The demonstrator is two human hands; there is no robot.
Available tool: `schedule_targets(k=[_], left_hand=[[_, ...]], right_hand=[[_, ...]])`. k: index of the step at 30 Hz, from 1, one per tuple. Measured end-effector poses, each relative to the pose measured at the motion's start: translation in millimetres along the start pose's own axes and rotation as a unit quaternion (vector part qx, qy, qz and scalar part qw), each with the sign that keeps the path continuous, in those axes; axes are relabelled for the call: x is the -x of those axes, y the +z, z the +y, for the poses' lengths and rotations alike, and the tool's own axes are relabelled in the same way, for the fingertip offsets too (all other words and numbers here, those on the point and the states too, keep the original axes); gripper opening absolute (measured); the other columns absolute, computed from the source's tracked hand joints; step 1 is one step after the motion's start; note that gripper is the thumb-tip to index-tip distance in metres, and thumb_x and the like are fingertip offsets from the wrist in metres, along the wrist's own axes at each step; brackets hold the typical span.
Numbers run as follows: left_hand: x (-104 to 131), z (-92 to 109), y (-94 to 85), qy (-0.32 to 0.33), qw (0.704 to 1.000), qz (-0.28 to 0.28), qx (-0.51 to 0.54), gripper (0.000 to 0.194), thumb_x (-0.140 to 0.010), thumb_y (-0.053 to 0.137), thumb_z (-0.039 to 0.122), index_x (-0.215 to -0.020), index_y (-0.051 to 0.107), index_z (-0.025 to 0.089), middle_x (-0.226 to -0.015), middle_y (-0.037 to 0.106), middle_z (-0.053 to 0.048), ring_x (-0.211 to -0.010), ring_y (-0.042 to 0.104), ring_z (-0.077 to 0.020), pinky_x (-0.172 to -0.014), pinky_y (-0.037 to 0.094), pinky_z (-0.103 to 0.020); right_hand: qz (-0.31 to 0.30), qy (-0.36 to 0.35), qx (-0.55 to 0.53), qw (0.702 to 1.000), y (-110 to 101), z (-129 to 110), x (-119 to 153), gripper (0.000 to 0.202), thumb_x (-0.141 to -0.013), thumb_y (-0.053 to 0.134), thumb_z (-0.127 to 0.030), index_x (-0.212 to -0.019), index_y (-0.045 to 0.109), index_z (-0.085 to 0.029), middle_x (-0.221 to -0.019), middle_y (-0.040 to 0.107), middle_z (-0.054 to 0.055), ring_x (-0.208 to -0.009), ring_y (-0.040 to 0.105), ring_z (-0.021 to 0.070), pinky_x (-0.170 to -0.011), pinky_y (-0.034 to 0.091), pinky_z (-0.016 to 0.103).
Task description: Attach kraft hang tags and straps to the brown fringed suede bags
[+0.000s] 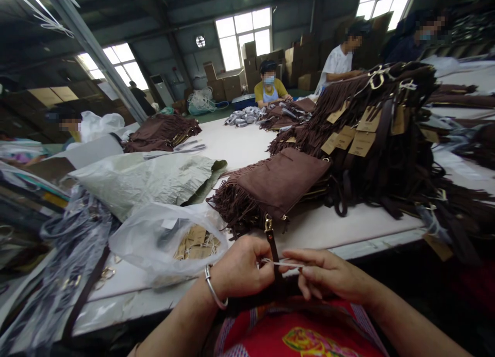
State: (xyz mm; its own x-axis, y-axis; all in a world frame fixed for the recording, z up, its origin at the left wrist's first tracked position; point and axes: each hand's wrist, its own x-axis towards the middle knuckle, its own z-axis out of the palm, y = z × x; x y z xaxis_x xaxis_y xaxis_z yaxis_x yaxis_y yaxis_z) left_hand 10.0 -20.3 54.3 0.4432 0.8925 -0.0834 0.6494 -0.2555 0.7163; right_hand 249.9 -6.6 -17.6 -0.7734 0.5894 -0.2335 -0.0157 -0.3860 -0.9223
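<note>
My left hand (247, 264), with a silver bangle at the wrist, is closed on a narrow dark strap (272, 243) and one end of a white string. The strap hangs from a gold clasp (268, 222) at the corner of a brown fringed bag (284, 181). To the right of the strap, my right hand (320, 272) pinches the other end of the white string (288, 264), which is stretched across the strap. The bag lies flat on a stack of similar bags at the table's near edge.
Tagged fringed bags (359, 125) are heaped on the right. A clear plastic bag (154, 243) of brown tags (197, 242) lies left of my hands, beside plastic-wrapped straps (77, 243). Across the table (220, 140) sits a person in yellow (266, 88).
</note>
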Motion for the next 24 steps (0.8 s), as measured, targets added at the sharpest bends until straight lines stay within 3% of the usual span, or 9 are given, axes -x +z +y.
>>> schedule_targets(k=[3,7,13,17,21,24], left_hand=[[-0.4,-1.1,-0.6,-0.008,0.999,-0.003,0.032,0.014,-0.078,0.058,0.02,-0.068,0.067,0.015,-0.061,0.061,0.002,-0.057,0.048,-0.0086,-0.053,0.034,-0.019],[-2.8,-3.5,-2.5,-0.051,0.994,-0.007,0.093,0.019,-0.081,0.062,0.028,-0.074,0.072,0.013,-0.061,0.064,0.0,-0.055,0.051,-0.0094,-0.051,0.035,-0.019],[-3.9,-4.0,-4.4,-0.038,0.987,-0.02,0.153,0.026,-0.092,0.054,0.029,-0.092,0.077,0.016,-0.085,0.076,-0.005,-0.075,0.068,-0.0146,-0.071,0.05,-0.022],[-2.7,-3.8,-1.6,-0.01,0.996,0.012,0.088,0.026,-0.094,0.05,0.024,-0.098,0.075,0.018,-0.087,0.077,-0.004,-0.077,0.069,-0.0149,-0.073,0.051,-0.023],[0.0,-5.4,3.2,0.04,0.997,0.057,-0.046,0.026,-0.093,0.048,0.02,-0.099,0.073,0.018,-0.089,0.075,-0.006,-0.079,0.068,-0.0167,-0.071,0.048,-0.025],[2.3,-0.9,9.2,0.055,0.985,0.098,-0.129,0.025,-0.093,0.048,0.022,-0.085,0.071,0.017,-0.081,0.073,-0.008,-0.073,0.065,-0.0173,-0.066,0.043,-0.026]], right_hand=[[-0.003,-0.009,-0.107,0.994,-2.3,0.4,1.3,0.061,-0.085,0.069,-0.043,-0.139,0.048,-0.023,-0.09,0.073,0.008,-0.059,0.062,0.0099,-0.052,0.042,0.02],[0.027,-0.025,-0.15,0.988,-3.9,-2.5,2.6,0.051,-0.083,0.073,-0.035,-0.13,0.057,-0.024,-0.116,0.069,0.014,-0.085,0.071,0.0195,-0.059,0.053,0.024],[0.043,-0.022,-0.151,0.987,-7.6,-0.3,5.4,0.047,-0.084,0.072,-0.031,-0.129,0.06,-0.024,-0.12,0.068,0.014,-0.094,0.071,0.0227,-0.062,0.056,0.025],[0.056,-0.018,-0.135,0.989,-8.1,2.2,5.9,0.048,-0.084,0.072,-0.033,-0.13,0.059,-0.025,-0.122,0.067,0.014,-0.097,0.07,0.0259,-0.061,0.057,0.027],[0.068,-0.009,-0.104,0.992,-10.2,4.7,7.8,0.048,-0.085,0.069,-0.038,-0.131,0.059,-0.026,-0.122,0.067,0.013,-0.097,0.07,0.0263,-0.061,0.056,0.029],[0.067,0.001,0.018,0.998,-12.1,1.5,11.3,0.048,-0.086,0.065,-0.041,-0.131,0.059,-0.025,-0.12,0.069,0.012,-0.103,0.068,0.0263,-0.08,0.056,0.038]])
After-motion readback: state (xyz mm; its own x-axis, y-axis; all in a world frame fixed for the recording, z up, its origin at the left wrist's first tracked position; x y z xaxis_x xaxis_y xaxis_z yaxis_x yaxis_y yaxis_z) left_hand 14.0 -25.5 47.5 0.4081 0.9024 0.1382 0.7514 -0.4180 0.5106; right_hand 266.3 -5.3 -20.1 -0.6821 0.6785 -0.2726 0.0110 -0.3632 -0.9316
